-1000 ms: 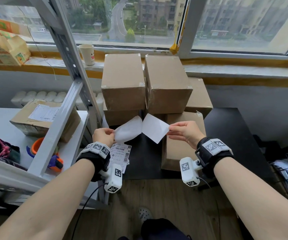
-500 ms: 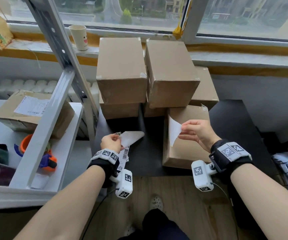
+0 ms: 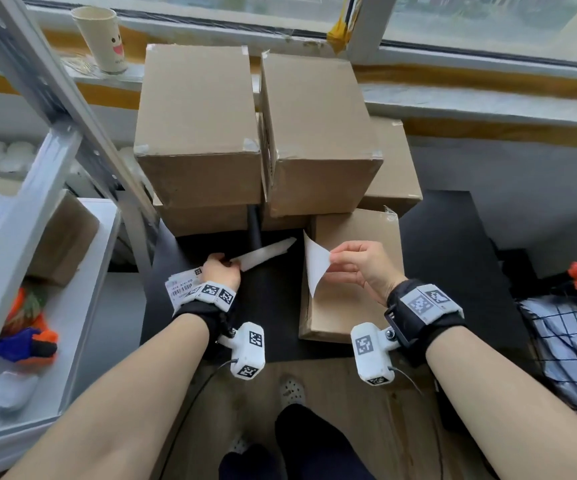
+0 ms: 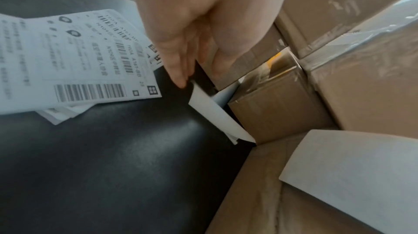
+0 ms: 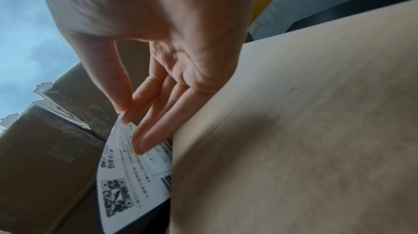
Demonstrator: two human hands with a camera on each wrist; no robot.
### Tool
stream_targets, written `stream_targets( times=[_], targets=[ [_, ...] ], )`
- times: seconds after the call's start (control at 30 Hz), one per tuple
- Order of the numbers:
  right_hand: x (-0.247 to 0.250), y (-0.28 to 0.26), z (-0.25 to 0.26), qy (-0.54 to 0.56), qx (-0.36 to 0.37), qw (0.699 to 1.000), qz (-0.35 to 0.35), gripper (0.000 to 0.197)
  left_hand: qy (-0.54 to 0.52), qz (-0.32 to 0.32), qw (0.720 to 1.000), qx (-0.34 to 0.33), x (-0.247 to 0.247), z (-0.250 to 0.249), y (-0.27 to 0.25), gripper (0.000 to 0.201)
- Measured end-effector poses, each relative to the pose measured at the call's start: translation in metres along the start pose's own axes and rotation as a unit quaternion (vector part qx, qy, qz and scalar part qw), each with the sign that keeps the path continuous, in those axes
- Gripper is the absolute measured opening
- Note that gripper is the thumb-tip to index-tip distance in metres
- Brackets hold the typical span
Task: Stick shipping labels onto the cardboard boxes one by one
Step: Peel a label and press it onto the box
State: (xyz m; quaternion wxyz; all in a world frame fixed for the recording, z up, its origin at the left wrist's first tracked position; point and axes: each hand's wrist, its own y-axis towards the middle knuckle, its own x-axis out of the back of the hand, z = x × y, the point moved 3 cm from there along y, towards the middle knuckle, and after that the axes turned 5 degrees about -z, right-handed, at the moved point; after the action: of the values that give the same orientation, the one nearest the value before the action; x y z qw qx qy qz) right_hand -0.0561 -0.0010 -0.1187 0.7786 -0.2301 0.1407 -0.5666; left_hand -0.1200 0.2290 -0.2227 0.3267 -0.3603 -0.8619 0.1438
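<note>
My right hand (image 3: 352, 263) pinches a peeled shipping label (image 3: 315, 262) by its edge between thumb and fingers, printed side (image 5: 133, 162) facing the hand. The label hangs over the left part of a plain cardboard box (image 3: 352, 306) lying on the black table (image 3: 273, 306). My left hand (image 3: 223, 270) holds the white backing sheet (image 3: 266, 255) low over the table; the sheet (image 4: 217, 112) slants toward the boxes. A pile of printed labels (image 4: 74, 55) lies under my left wrist.
Several taped cardboard boxes (image 3: 197, 126) are stacked behind, against the windowsill. A paper cup (image 3: 101, 38) stands on the sill. A metal shelf frame (image 3: 48, 109) rises at the left, with a labelled box (image 3: 62, 237) on the white shelf. A wire basket (image 3: 571, 348) sits at the right.
The label and its backing have come fully apart. My right hand carried the label down over the near box. My left hand dropped with the backing toward the table.
</note>
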Motion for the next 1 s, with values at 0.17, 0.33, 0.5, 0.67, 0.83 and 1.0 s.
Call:
stream_targets(
  times=[0.17, 0.33, 0.5, 0.67, 0.83, 1.0],
  targets=[
    [-0.008, -0.003, -0.002, -0.018, -0.006, 1.000, 0.010, 0.018, 0.058, 0.026, 0.997, -0.044, 0.016, -0.016, -0.017, 0.026],
    [-0.022, -0.018, -0.002, -0.060, 0.021, 0.998, 0.002, 0.016, 0.011, 0.124, 0.991, -0.057, 0.020, -0.043, -0.051, 0.018],
    [-0.043, -0.037, 0.005, -0.131, 0.072, 0.988, 0.029, 0.013, 0.031, 0.165, 0.985, -0.041, 0.031, -0.071, -0.085, 0.045],
    [-0.058, -0.056, 0.009, -0.189, 0.126, 0.973, 0.041, 0.012, 0.062, 0.161, 0.984, -0.036, 0.050, -0.083, -0.100, 0.040],
    [-0.068, -0.074, 0.006, -0.206, 0.156, 0.965, 0.039, 0.013, 0.114, 0.154, 0.981, -0.037, 0.063, -0.078, -0.110, 0.027],
    [-0.072, -0.087, -0.005, -0.220, 0.173, 0.959, 0.046, 0.013, 0.133, 0.151, 0.978, -0.048, 0.068, -0.069, -0.121, 0.016]
  ],
)
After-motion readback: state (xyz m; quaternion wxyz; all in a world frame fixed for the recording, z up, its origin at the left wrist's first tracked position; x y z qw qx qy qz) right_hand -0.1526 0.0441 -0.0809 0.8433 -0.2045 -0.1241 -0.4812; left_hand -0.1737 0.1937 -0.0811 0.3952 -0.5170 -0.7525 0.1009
